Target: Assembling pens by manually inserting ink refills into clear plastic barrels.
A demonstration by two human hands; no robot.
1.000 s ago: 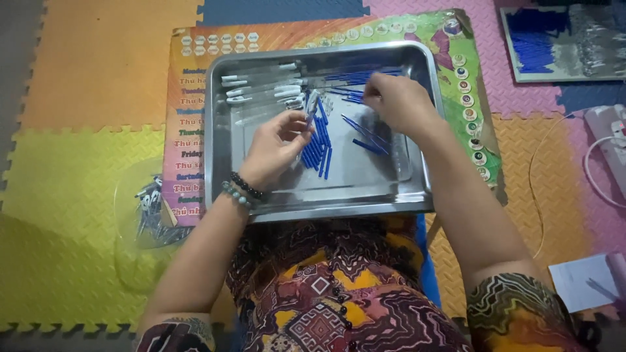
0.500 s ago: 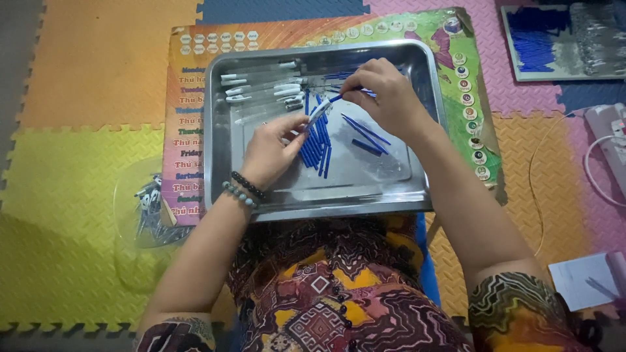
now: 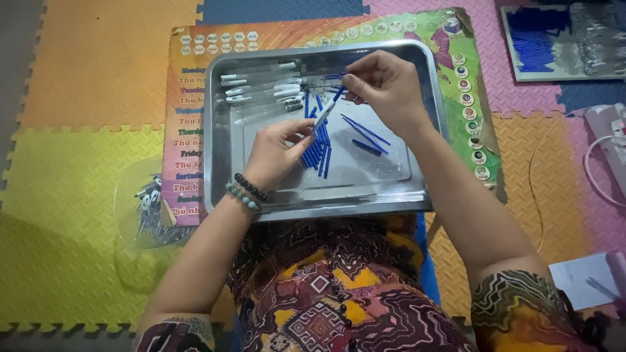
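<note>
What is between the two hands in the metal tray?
In the head view, a thin pen piece with a blue end spans from the left hand to the right hand.

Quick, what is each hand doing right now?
Left hand: closed on a clear pen barrel over the metal tray.
Right hand: pinching a thin blue refill at the barrel's top end.

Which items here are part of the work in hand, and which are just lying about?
In use: left hand and right hand on a pen barrel; blue refills; clear barrels; steel tray.

Lying about: plastic bag of parts; colourful chart; white cable; paper.
</note>
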